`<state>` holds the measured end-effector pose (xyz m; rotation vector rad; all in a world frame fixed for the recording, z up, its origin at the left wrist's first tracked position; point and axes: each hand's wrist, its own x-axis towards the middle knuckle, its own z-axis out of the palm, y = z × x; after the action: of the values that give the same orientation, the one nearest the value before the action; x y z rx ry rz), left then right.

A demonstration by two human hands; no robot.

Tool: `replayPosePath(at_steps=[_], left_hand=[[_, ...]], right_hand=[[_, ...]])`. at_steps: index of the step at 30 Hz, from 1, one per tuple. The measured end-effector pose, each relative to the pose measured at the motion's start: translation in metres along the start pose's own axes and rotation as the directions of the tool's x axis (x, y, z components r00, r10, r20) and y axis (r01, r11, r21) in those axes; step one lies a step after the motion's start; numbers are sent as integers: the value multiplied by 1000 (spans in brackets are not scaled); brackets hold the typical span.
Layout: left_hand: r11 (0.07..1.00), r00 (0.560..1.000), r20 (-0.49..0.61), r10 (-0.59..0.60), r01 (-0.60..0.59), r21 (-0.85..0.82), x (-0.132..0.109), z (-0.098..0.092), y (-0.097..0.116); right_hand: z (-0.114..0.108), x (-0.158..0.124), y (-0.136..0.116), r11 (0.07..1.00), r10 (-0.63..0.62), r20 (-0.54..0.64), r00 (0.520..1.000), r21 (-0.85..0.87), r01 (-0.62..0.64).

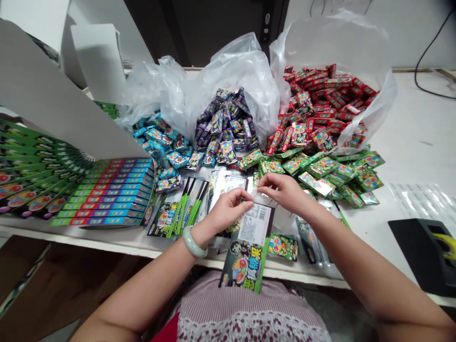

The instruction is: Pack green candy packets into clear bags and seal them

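My left hand [228, 209], with a pale green bangle on the wrist, is closed on the upper left of a black and green candy packet [247, 251] that bears a white barcode label. My right hand [283, 190] pinches the clear top flap of the same packet. The packet hangs over the table's front edge, above my lap. Just beyond my hands lie several flat packets of the same kind [188, 204].
Heaps of small candy boxes lie behind: blue [160, 140], purple [224, 126] in a clear bag, red [317, 104] in a clear bag, green [331, 173]. Stacked long boxes [114, 192] sit at left under white cardboard [53, 99]. A black tape dispenser [427, 251] stands at right.
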<state>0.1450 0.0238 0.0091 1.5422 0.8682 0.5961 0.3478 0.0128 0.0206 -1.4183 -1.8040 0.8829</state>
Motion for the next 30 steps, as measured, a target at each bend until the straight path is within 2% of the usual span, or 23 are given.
replayPosePath(at_steps=[4, 10, 12, 15, 18, 20, 22, 24, 25, 28, 30], left_hand=[[1000, 1000, -11, 9, -9, -18, 1, -1, -2], [998, 999, -1, 50, -50, -27, 3, -2, -6], [999, 999, 4, 39, -39, -20, 2, -2, -8], [1000, 1000, -10, 9, -9, 8, 1, -1, -11], [999, 1000, -19, -13, 14, 43, -1, -3, -13], [998, 1000, -21, -7, 9, 55, -3, -7, -13], [997, 998, -52, 20, -16, 78, -7, -12, -11], [995, 994, -103, 36, -26, 93, -13, -16, -7], [996, 993, -118, 28, -18, 86, -17, -17, -4], [1000, 995, -104, 0, 2, 12, -30, -17, 3], [1000, 995, -96, 19, -21, -17, -37, -17, 7]], right_hand=[[4, -3, 1, 981, -166, -104, 981, -116, 154], [19, -13, 8, 969, -243, -303, 921, -125, 215], [22, -17, 8, 946, -309, -311, 899, -203, 254], [19, -24, 6, 895, -401, -248, 882, -313, 318], [9, -25, 2, 915, -386, -318, 866, -250, 317], [2, -24, -2, 957, -289, -383, 877, -127, 260], [-3, -23, -8, 984, -142, -322, 936, 57, 169], [-5, -23, -17, 975, -22, -159, 987, 216, 57], [-6, -22, -23, 966, 6, -82, 997, 256, 15], [-6, -18, -44, 968, -29, 89, 996, 252, 5], [-6, -13, -56, 972, -81, 203, 976, 232, 32]])
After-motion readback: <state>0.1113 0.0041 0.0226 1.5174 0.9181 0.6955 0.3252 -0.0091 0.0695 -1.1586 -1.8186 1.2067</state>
